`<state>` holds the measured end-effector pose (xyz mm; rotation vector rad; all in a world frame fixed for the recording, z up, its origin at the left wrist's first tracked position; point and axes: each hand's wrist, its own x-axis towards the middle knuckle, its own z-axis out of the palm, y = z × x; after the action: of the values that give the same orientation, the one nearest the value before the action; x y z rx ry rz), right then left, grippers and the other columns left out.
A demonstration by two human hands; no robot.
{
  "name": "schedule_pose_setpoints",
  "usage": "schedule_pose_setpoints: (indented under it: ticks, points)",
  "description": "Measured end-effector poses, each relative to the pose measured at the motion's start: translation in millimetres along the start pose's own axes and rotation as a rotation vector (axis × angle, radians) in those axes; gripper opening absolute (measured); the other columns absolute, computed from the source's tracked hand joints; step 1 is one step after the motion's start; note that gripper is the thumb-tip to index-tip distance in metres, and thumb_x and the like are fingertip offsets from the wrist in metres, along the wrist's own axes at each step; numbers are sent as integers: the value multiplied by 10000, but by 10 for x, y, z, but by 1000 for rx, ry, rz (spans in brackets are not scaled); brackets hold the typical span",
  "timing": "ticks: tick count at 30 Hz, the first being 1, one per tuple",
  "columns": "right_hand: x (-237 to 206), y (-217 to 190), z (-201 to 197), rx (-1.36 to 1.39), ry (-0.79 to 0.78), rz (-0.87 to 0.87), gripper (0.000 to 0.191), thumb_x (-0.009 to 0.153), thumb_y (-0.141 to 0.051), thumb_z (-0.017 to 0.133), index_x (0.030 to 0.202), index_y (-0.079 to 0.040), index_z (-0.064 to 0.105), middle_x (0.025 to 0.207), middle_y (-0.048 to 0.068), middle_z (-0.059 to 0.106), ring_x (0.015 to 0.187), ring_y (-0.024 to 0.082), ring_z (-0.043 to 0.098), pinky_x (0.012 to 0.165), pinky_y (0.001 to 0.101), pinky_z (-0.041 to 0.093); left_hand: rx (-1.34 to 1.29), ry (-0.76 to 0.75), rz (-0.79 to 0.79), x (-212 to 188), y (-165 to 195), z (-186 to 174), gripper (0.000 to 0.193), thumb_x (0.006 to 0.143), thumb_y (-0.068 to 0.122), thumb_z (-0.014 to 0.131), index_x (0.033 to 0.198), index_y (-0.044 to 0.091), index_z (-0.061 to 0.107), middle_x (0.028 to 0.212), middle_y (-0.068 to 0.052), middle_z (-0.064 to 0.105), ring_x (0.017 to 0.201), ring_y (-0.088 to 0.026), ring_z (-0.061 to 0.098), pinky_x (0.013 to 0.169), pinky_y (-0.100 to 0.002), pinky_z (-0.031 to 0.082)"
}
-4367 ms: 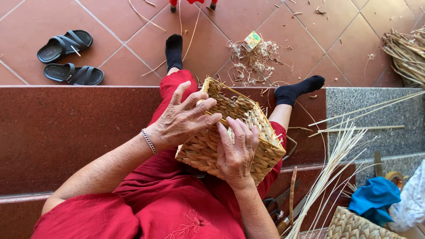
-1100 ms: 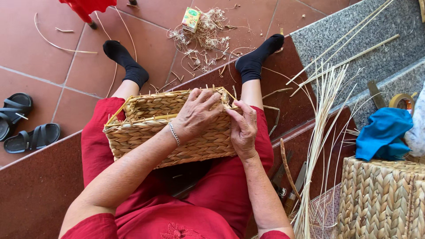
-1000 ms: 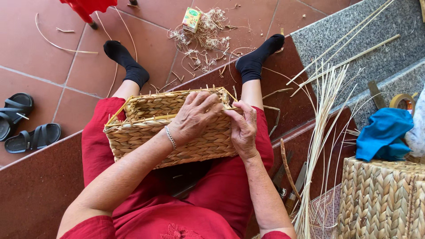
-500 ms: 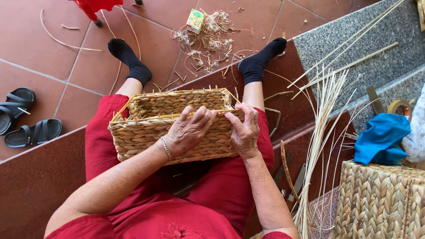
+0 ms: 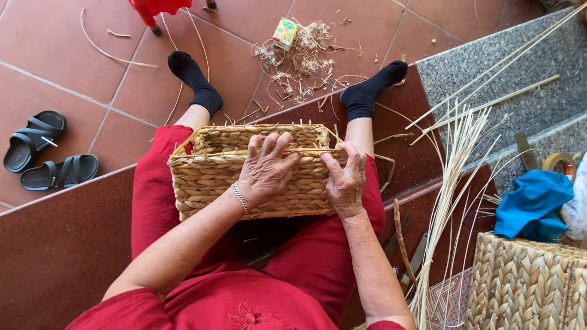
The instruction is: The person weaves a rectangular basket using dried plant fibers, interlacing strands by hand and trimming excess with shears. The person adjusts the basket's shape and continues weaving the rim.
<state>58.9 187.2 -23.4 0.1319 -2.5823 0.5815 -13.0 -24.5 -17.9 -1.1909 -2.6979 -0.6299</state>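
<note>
Woven rectangular basket on the lap, resting across both thighs of the red garment, opening tipped away toward the feet. Near wall of pale braided straw facing up, short stiff stubs poking out along its rim.

Left hand spread flat over the near wall, fingers curled onto the rim, pressing rather than clenched; silver bracelet at the wrist. Right hand just beside it, at the basket's right end, fingers bent over the same rim, thumb angled toward the left hand. Hands close, not touching.

Beyond the basket, 2 black socks planted on the red floor tiles, a heap of straw trimmings between them with a small yellow-green carton on it. Far left, 2 black sandals side by side. On the right, a bundle of long pale reeds leaning across a dark red step, then a blue cloth on a second woven basket, and a roll of tape near the grey stone slab.
</note>
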Motion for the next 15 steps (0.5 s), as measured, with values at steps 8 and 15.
schedule_pose_setpoints:
  ticks: [8, 15]
  points:
    - [-28, -129, 37, -90, 84, -61, 418, 911, -12, 728, 1284, -200, 705, 1441, 162, 538, 1329, 351, 499, 1156, 513, 376, -170, 256, -106, -275, -177, -376, 453, 854, 108, 720, 1298, 66, 643, 1335, -116, 542, 1267, -313, 500, 1083, -478, 345]
    - [68, -483, 145, -116, -85, -46, 427, 926, -103, 721, 1333, -227, 686, 1437, 66, 572, 1400, 350, 452, 1218, 632, 217, -173, 244, -89, -268, -203, -283, 457, 805, 54, 688, 1259, 100, 669, 1199, -57, 570, 1193, -269, 520, 1046, -465, 342]
